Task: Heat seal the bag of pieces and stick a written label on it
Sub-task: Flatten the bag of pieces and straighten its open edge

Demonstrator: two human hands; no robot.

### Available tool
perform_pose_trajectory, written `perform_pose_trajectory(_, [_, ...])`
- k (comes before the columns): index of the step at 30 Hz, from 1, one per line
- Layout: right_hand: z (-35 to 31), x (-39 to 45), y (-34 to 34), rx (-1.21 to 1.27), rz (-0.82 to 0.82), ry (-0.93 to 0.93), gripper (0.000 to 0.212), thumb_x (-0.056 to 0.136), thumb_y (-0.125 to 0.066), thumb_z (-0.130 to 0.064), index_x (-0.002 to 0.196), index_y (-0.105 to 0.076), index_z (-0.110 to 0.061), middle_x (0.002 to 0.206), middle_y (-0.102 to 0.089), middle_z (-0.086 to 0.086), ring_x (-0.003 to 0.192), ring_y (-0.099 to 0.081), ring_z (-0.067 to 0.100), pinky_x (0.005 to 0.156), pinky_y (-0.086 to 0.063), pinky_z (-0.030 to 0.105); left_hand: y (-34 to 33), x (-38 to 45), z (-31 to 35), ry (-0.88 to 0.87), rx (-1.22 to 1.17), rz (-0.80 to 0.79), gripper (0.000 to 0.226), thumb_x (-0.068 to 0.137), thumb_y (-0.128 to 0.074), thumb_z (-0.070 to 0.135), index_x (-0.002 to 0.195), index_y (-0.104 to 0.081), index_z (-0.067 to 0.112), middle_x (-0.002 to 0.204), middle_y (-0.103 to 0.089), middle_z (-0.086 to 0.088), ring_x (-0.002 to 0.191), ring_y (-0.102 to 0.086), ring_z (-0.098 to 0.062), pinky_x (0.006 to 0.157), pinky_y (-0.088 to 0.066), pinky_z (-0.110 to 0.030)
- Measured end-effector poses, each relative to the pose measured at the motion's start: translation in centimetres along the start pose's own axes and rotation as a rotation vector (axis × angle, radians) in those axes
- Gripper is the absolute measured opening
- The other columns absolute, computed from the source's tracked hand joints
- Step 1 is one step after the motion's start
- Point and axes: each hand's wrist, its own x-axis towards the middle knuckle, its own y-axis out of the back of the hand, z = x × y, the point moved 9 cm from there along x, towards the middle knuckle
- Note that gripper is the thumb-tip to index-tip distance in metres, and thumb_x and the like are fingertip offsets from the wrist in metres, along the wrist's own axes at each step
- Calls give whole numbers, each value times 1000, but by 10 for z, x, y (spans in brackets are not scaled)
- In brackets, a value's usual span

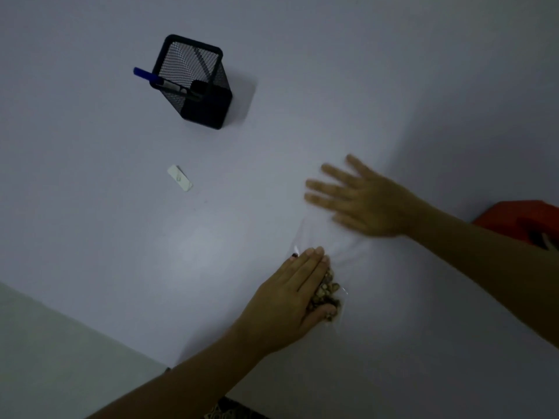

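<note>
Bag (320, 237) lies flat, well right of the holder (193, 83) and nearer the person, left hand (290, 294) pinning its pieces (328, 290) with straight fingers while the right hand (366, 204), fingers spread, flattens the empty end, probably for sealing.

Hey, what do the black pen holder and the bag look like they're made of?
Pen holder: likely metal wire mesh, matte black; the fine see-through grid shows it. Bag: thin clear plastic film, glossy; it wrinkles, glints, and the brown pieces show through.

Bare forearms (181, 376), left hand (284, 300), right hand (369, 204); patterned garment (230, 411).
</note>
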Motion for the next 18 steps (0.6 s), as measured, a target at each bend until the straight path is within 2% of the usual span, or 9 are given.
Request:
perform_pose_trajectory(4, [53,-2,1,-51,-20,-269,54,101,-19,-39,152,-16,-20,158,-19,4,146,-16,33,115,-13,59,1,0,0,4,-10,10,68,96,-33,56,143,-39,8,152,-36,-7,142,-30,-17,115,-31,-34])
perform_pose_trajectory(7, [50,0,13,-8,81,-434,58,101,-18,-44,151,-18,-13,158,-22,7,146,-17,33,116,-14,57,1,0,0,5,-17,16,67,96,-37,55,143,-40,7,151,-37,-7,142,-31,-18,114,-33,-36])
perform_pose_trajectory(9, [20,3,15,47,128,-416,62,99,-22,-47,150,-18,-11,157,-22,9,145,-19,31,116,-14,56,1,1,0,3,-10,17,68,95,-39,55,143,-40,7,151,-37,-8,141,-32,-18,113,-35,-37])
perform_pose_trajectory(13, [-30,-5,-2,119,79,-310,65,99,-22,-50,151,-14,-12,159,-15,6,147,-13,25,118,-9,54,-2,0,1,-1,-11,9,69,95,-40,55,143,-39,6,151,-36,-10,141,-32,-20,113,-35,-39])
perform_pose_trajectory(18, [29,-15,-6,45,6,-505,66,98,-17,-52,151,-15,-13,159,-19,8,146,-19,30,115,-11,57,-2,1,2,25,-19,14,68,95,-39,55,143,-39,6,151,-36,-8,142,-31,-19,115,-33,-38])
